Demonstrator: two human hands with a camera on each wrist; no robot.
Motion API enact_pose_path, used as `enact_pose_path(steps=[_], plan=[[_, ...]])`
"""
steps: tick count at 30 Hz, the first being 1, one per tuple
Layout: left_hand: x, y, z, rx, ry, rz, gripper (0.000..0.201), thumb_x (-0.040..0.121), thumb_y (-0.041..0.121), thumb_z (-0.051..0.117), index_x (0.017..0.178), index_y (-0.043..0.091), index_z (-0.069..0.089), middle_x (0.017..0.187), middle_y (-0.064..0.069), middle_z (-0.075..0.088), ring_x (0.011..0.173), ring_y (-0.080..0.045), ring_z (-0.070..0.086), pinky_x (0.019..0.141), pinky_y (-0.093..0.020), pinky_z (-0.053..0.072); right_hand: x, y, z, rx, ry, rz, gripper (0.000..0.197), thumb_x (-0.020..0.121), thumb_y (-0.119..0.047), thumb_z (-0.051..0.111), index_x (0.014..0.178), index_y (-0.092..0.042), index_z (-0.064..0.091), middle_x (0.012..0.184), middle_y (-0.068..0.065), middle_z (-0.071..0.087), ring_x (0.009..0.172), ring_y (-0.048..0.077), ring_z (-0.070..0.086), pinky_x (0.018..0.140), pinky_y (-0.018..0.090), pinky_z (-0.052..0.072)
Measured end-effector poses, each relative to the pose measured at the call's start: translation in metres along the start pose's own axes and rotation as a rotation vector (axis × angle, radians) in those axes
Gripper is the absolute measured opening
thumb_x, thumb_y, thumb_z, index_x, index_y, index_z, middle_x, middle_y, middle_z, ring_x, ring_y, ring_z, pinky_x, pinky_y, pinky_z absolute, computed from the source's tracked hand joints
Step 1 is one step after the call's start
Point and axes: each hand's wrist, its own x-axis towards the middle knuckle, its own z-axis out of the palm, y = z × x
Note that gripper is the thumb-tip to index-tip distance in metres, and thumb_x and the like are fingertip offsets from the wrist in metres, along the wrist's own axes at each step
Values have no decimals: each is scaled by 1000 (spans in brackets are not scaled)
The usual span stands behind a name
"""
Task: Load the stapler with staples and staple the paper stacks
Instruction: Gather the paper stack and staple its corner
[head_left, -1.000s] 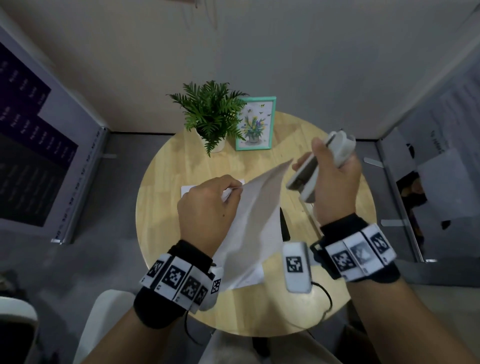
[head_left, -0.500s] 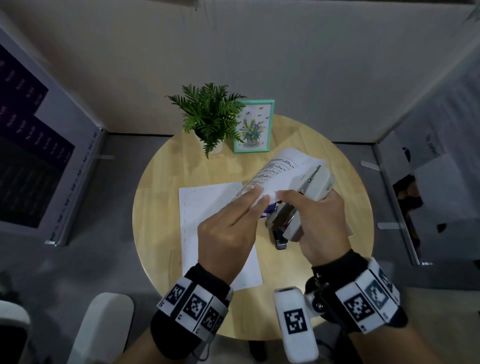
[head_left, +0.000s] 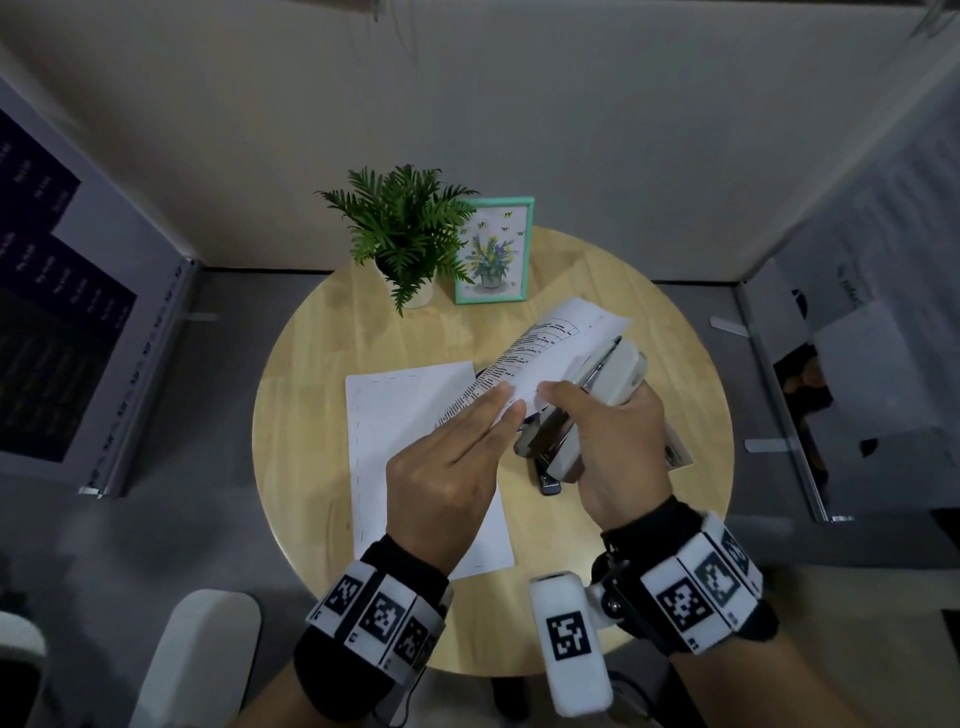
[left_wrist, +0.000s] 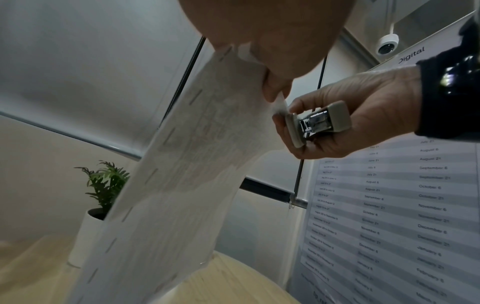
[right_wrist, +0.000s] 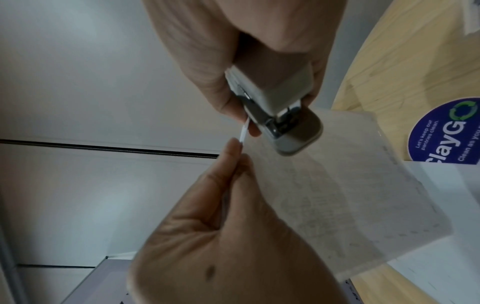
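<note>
My right hand grips a grey stapler above the round wooden table. My left hand pinches the near corner of a printed paper stack, which is held up and tilted. That corner sits in the stapler's mouth. In the right wrist view the stapler bites the paper stack next to the left hand's fingertips. The left wrist view shows the stapler from its front end, with the paper stack hanging down. A second paper stack lies flat on the table.
A potted plant and a teal picture frame stand at the table's far edge. A small dark object lies on the table under the stapler. A round blue sticker is on the tabletop. Partition walls surround the table.
One second ago the hands were higher and apart, with the stapler clear of the paper. Both came down and together, and the stapler now sits on the paper's corner.
</note>
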Motion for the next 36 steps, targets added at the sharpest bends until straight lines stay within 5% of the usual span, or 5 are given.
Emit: enact_pose_path(steps=[5,15,20,27,36], plan=[[0,4,1,-12,10,-2,28,77,-12,66,98,4,77,107,-11,74,93,-18,74,71,-29,61,-1,-3,-1,-26,-2,-2,48,62,2,75,106,8,56,92,35,63,68,35,63,57,59,55],[-4,-4,-11,-340,73,-421,57,78,2,68,132,3,50,130,23,56,116,5,56,93,-15,49,10,-32,-24,64,-18,108,25,78,6,66,67,-13,54,47,1,57,37,16,55,40,25,47],[-12,-18,-9,-398,-78,-575,53,83,20,65,134,10,52,131,40,49,125,13,46,108,-13,36,9,-50,-35,62,-163,201,13,78,4,64,90,0,57,67,19,56,42,26,56,41,27,48],[-5,-34,-9,-416,-157,-801,48,83,-17,51,115,17,63,98,41,65,97,15,60,81,-1,44,27,-52,-54,43,-181,198,3,85,-3,60,86,-3,57,68,12,65,58,19,63,59,32,56],[-69,-60,-22,-382,-110,-1264,8,90,7,61,97,4,63,80,-2,63,81,-23,61,67,-24,44,126,79,-101,-1183,-63,83,32,85,-22,60,108,-1,55,113,19,63,106,35,60,77,33,44]])
